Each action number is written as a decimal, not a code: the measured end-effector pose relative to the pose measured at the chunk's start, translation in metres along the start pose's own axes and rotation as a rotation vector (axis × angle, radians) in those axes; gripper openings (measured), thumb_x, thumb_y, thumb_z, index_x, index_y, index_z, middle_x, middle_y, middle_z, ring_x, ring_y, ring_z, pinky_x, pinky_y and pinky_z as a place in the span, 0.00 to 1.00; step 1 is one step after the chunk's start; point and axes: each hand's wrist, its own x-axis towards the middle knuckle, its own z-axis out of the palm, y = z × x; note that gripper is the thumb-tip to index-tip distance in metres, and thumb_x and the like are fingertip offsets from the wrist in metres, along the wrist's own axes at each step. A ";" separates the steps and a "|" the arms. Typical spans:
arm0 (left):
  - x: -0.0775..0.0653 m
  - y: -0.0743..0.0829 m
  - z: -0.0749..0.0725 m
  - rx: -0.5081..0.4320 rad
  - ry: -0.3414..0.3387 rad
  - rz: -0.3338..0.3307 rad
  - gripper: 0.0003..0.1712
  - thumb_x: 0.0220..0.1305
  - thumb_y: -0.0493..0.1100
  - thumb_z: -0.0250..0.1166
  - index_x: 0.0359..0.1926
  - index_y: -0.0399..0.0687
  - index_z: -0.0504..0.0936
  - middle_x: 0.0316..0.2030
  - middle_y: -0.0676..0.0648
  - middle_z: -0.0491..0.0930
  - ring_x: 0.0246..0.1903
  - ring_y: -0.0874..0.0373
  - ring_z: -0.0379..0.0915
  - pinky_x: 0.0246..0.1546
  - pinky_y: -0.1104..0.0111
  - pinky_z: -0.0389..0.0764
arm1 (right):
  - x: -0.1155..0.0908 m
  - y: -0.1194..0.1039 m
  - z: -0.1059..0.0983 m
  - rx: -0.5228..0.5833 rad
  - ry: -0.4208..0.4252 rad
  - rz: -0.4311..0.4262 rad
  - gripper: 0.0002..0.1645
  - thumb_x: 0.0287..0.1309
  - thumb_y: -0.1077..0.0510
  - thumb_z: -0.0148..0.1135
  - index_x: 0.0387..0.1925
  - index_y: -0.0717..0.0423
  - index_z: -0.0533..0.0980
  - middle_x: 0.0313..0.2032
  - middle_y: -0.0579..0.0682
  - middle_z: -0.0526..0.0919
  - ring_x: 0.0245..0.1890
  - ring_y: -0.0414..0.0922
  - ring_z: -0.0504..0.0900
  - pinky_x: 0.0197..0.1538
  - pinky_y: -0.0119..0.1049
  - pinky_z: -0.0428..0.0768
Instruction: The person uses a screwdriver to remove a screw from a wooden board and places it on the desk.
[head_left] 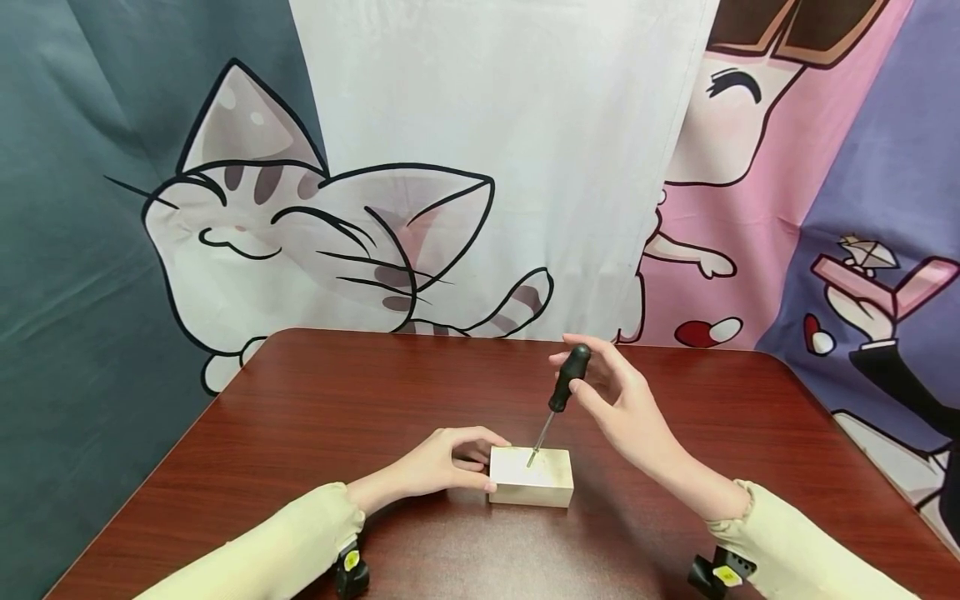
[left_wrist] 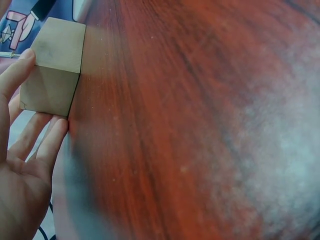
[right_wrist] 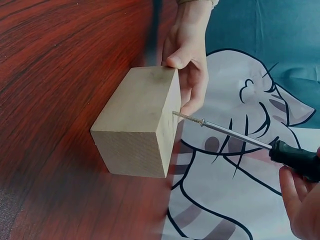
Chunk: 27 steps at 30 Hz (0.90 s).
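Note:
A pale wooden block (head_left: 531, 493) lies on the table. My left hand (head_left: 442, 461) grips its left end, with the thumb (left_wrist: 20, 70) on the near side and the fingers behind. In the right wrist view a threaded screw (right_wrist: 187, 117) stands in the block's top face, its threads largely exposed. The tip of a screwdriver (right_wrist: 240, 136) with a silver shaft meets the screw's head. My right hand (head_left: 618, 406) holds the black screwdriver handle (head_left: 570, 377) between thumb and fingers, above the block. The screwdriver leans, its handle end toward the right and away from me.
The dark red-brown wooden table (head_left: 360, 375) has rounded far corners. A cloth printed with a cartoon cat (head_left: 285, 242) and other figures hangs behind its far edge. Black wrist cameras (head_left: 351, 571) sit at both cream sleeves (head_left: 795, 533).

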 end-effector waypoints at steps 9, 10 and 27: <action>0.001 0.000 0.000 0.003 -0.001 0.004 0.28 0.54 0.46 0.76 0.57 0.65 0.80 0.49 0.52 0.84 0.49 0.63 0.81 0.53 0.71 0.82 | 0.000 -0.001 0.001 -0.079 0.024 0.062 0.29 0.62 0.58 0.67 0.63 0.39 0.70 0.39 0.48 0.80 0.36 0.39 0.83 0.42 0.27 0.81; 0.001 0.000 0.000 0.004 -0.001 0.005 0.28 0.54 0.46 0.76 0.57 0.65 0.80 0.49 0.52 0.84 0.49 0.63 0.81 0.53 0.71 0.82 | 0.000 -0.001 0.000 -0.069 0.017 0.064 0.29 0.63 0.59 0.66 0.63 0.39 0.70 0.39 0.48 0.79 0.36 0.39 0.83 0.43 0.26 0.81; -0.001 0.001 0.000 -0.003 0.000 0.003 0.28 0.54 0.46 0.76 0.57 0.65 0.79 0.50 0.52 0.84 0.49 0.63 0.81 0.53 0.71 0.83 | -0.003 0.000 -0.002 -0.075 0.033 0.023 0.27 0.64 0.64 0.63 0.61 0.44 0.71 0.35 0.49 0.80 0.36 0.38 0.81 0.43 0.25 0.81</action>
